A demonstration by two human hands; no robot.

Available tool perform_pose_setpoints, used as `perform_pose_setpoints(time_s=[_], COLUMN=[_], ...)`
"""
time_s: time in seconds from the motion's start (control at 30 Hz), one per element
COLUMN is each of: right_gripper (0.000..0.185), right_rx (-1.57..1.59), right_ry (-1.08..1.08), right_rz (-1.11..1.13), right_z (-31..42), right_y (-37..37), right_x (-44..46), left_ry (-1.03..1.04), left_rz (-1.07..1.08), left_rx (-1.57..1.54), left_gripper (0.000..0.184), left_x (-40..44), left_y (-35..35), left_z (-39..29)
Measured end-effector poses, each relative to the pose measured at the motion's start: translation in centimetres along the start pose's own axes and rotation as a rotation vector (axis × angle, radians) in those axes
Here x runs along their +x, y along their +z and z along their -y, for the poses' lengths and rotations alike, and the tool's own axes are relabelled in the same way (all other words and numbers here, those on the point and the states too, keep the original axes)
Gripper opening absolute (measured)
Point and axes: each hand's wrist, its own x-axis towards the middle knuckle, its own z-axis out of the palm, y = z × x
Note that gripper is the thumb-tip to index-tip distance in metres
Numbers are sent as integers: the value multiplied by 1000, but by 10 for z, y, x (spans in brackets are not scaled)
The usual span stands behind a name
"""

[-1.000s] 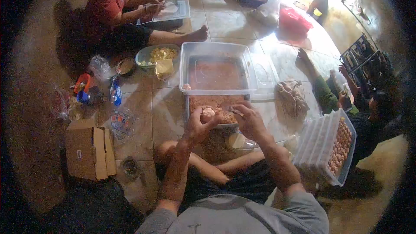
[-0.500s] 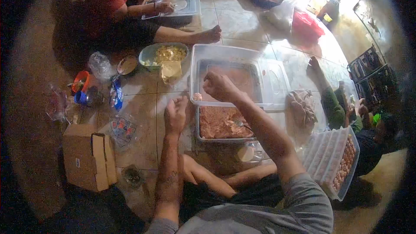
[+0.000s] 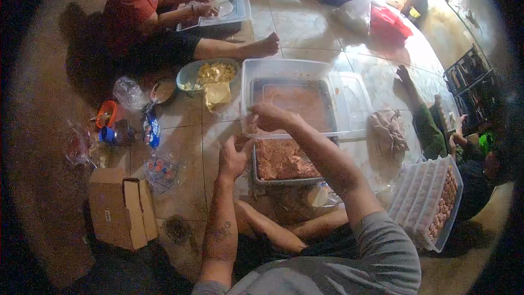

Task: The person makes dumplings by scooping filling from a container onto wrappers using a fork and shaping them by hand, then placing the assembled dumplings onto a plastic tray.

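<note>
Working close to the near-left corner of the clear tub, your right hand reaches across your left hand. Fingers of the right are bent and bunched, tips down; fingers of the left are half curled, thumb side up. Cannot tell whether either pinches anything: the gap between them is too small and blurred.

Minced paste lies in the low tray on the floor, bare along the near edge, its far side beyond the tub's near rim. Surface coarse, pinkish brown, moist and lumpy. Expect it soft, sticky and fairly dense; it likely smears under a hard pinch, so scoop from the near edge with cupped fingers and press gently.

Tub: thin see-through plastic, rounded corners, reddish layer showing through. Probably light, flexing, slick where greasy; take it by opposite rims.

Off the tray's right side, a ribbed clear container stands tilted, small pinkish balls packed along its open face. They look tender, easily dented; the full container probably weighs more, so support its base.

Rumpled cloth beyond the tray's right edge: matte, limp.
</note>
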Motion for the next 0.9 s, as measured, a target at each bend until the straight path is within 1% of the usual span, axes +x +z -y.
perform_pose_setpoints(time_s=[0.03, 0.07, 0.1, 0.17, 0.2, 0.23, 0.27, 0.3, 0.37, 0.4, 0.43, 0.47, 0.5, 0.57, 0.6, 0.63, 0.7, 0.73, 0.77, 0.83, 0.87, 0.9], right_gripper=[20, 20, 21, 20, 18, 17, 17, 17, 25, 25, 26, 27, 27, 27, 23, 23, 21, 16, 16, 14, 14, 17], right_rx=[447, 562, 660, 480, 556, 493, 429, 420, 302, 298, 293, 290, 289, 148, 74, 76, -89, -202, -200, -179, -182, -63], right_ry=[261, 256, 222, 114, 308, 396, 486, 502, 643, 657, 616, 572, 575, 658, 558, 555, 669, 604, 599, 474, 470, 508], right_rz=[-99, -313, -527, -707, -579, -544, -510, -522, -521, -531, -552, -571, -577, -351, -414, -417, -343, -249, -250, -405, -401, -403], right_z=[2, 6, 8, 17, 30, 32, 31, 27, 17, 14, 10, 6, 6, 7, 3, 1, 0, -5, -4, 0, -1, 0], right_y=[-7, -11, -12, -22, -43, -49, -51, -47, -28, -17, -7, 3, 10, 24, 36, 45, 61, 67, 71, 71, 69, 61], right_x=[-13, -29, -44, -95, -130, -159, -186, -210, -253, -270, -283, -294, -299, -298, -297, -290, -280, -279, -280, -279, -280, -283], left_ry=[-17, -9, -43, -74, -127, -179, -203, -191, -53, -67, -57, -4, 48, 344, 375, 405, 404, 374, 371, 752, 689, 683], left_rz=[14, 13, -1, -9, 95, 204, 287, 304, 420, 481, 493, 629, 760, 819, 809, 797, 768, 830, 827, 345, 360, 357], left_rx=[-38, -37, -23, -13, -15, -18, -91, -95, -145, -182, -181, -45, 95, 93, 169, 245, 602, 733, 736, 700, 527, 521], left_gripper=[42, 42, 43, 43, 41, 40, 35, 35, 30, 30, 30, 32, 33, 34, 32, 30, 28, 33, 33, 39, 33, 33], left_x=[-2, -2, 1, -3, -7, -11, -24, -27, -36, -42, -48, -57, -66, -85, -100, -116, -146, -152, -166, -183, -188, -188], left_y=[-1, 0, 4, -1, -5, -4, -12, -9, -3, 4, 8, 15, 25, 74, 101, 125, 158, 183, 195, 201, 202, 206], left_z=[-1, 10, 33, 46, 46, 41, 7, 3, -2, -5, -22, -40, -57, -37, -28, -22, -21, 3, 16, 14, 15, 19])
